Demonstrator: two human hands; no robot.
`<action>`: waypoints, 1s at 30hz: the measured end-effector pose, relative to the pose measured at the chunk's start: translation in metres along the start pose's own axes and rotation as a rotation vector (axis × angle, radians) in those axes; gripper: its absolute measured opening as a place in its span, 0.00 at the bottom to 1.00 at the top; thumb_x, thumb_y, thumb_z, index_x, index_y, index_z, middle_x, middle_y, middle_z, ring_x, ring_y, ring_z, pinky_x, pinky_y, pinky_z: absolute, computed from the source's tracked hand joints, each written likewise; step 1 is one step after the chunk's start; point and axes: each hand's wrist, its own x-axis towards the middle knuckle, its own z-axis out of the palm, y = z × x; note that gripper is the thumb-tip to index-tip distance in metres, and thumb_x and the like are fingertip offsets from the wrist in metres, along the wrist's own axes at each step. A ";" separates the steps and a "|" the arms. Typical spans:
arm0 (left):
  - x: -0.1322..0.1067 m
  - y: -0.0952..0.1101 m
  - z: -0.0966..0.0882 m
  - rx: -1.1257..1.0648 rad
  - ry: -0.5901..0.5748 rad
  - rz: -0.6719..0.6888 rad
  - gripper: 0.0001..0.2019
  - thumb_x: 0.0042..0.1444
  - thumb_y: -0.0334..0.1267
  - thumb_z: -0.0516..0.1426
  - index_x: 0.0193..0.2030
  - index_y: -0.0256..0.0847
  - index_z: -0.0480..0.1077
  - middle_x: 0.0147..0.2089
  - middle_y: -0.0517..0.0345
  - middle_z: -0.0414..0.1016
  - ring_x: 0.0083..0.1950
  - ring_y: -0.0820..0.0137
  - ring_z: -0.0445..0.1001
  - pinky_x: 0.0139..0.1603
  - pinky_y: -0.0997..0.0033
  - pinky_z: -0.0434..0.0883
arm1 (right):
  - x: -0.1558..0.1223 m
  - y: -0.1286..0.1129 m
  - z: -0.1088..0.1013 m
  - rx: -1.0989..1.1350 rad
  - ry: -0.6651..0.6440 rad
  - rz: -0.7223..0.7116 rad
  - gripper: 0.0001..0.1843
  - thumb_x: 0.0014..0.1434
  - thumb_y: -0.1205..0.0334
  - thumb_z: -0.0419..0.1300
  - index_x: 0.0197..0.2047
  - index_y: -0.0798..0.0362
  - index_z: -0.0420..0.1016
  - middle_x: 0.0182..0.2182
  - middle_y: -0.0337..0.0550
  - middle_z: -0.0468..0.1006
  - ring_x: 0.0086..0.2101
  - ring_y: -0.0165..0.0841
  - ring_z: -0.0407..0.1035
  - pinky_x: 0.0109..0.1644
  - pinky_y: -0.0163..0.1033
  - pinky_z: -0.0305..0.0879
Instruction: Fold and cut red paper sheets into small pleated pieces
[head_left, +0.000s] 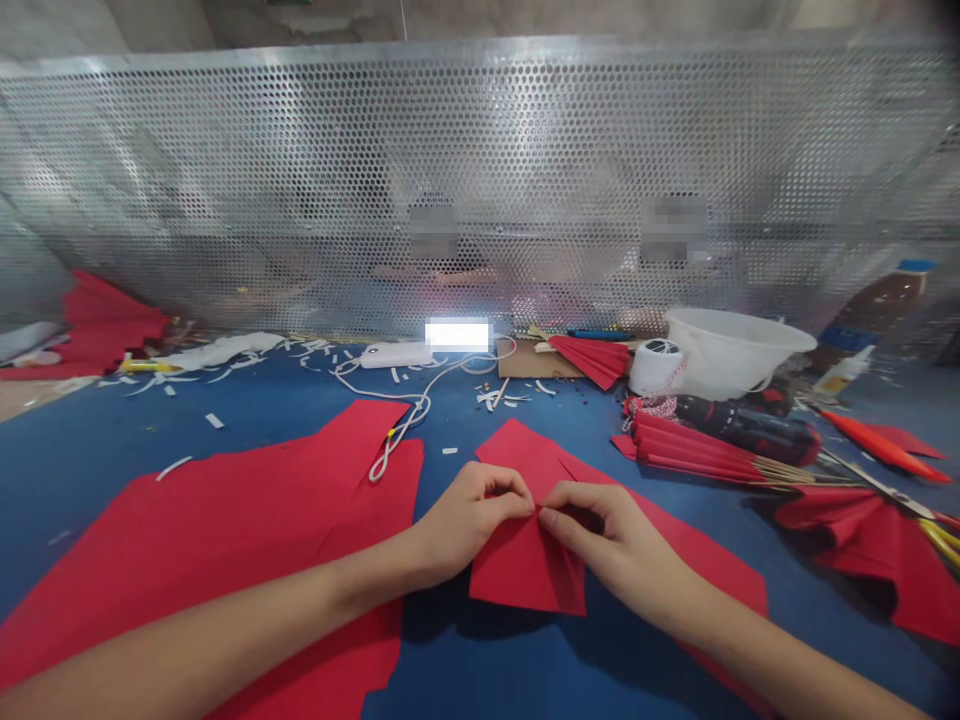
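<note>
My left hand (472, 515) and my right hand (607, 530) meet at the middle of a folded red paper sheet (525, 555), pinching its creased layers between fingers and thumbs. The sheet lies on a blue work mat (90, 450), with a red flap reaching out under my right wrist. To the left, under my left forearm, spreads a large cut red paper sheet (210, 530). A pleated red paper fan on wooden sticks (697, 450) lies to the right of my right hand.
A perforated metal screen (480, 180) stands behind the mat. Along it are a white plastic basin (727, 350), a white cable (416, 400), and a brown bottle (877, 310). Scissors with yellow handles (900, 510) lie on red pleated paper (855, 530). White paper scraps (315, 350) litter the mat.
</note>
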 end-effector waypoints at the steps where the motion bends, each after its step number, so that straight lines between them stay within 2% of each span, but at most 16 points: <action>1: 0.000 0.000 0.000 0.001 0.002 0.005 0.09 0.54 0.38 0.58 0.27 0.36 0.72 0.28 0.62 0.69 0.33 0.72 0.63 0.36 0.73 0.60 | 0.000 0.000 0.000 0.003 0.004 0.003 0.15 0.68 0.54 0.57 0.37 0.54 0.79 0.28 0.37 0.75 0.30 0.30 0.62 0.32 0.35 0.56; 8: 0.002 0.001 0.002 -0.009 0.077 0.075 0.09 0.54 0.39 0.60 0.28 0.35 0.74 0.28 0.61 0.72 0.33 0.71 0.65 0.36 0.73 0.61 | 0.003 0.005 -0.004 0.068 0.053 0.077 0.15 0.64 0.53 0.62 0.34 0.56 0.79 0.25 0.36 0.72 0.26 0.28 0.59 0.28 0.34 0.52; 19: 0.000 -0.005 -0.001 -0.099 0.058 -0.062 0.09 0.52 0.41 0.63 0.30 0.35 0.78 0.30 0.57 0.77 0.33 0.70 0.71 0.34 0.73 0.64 | 0.004 0.006 -0.004 0.141 0.087 0.028 0.14 0.61 0.53 0.65 0.34 0.55 0.85 0.30 0.42 0.82 0.31 0.34 0.70 0.36 0.36 0.63; 24: 0.000 -0.002 0.001 -0.142 0.105 -0.070 0.09 0.50 0.41 0.64 0.28 0.35 0.77 0.28 0.59 0.76 0.30 0.71 0.70 0.31 0.74 0.63 | 0.005 0.004 -0.006 0.148 0.113 0.036 0.16 0.61 0.50 0.66 0.35 0.55 0.84 0.30 0.43 0.83 0.32 0.36 0.72 0.36 0.37 0.64; 30: -0.002 0.007 0.003 -0.229 0.170 -0.047 0.11 0.48 0.43 0.65 0.27 0.35 0.75 0.27 0.59 0.75 0.28 0.72 0.70 0.29 0.75 0.64 | 0.005 0.003 -0.008 0.296 0.095 0.095 0.19 0.58 0.48 0.68 0.31 0.57 0.81 0.30 0.44 0.82 0.31 0.36 0.72 0.35 0.37 0.67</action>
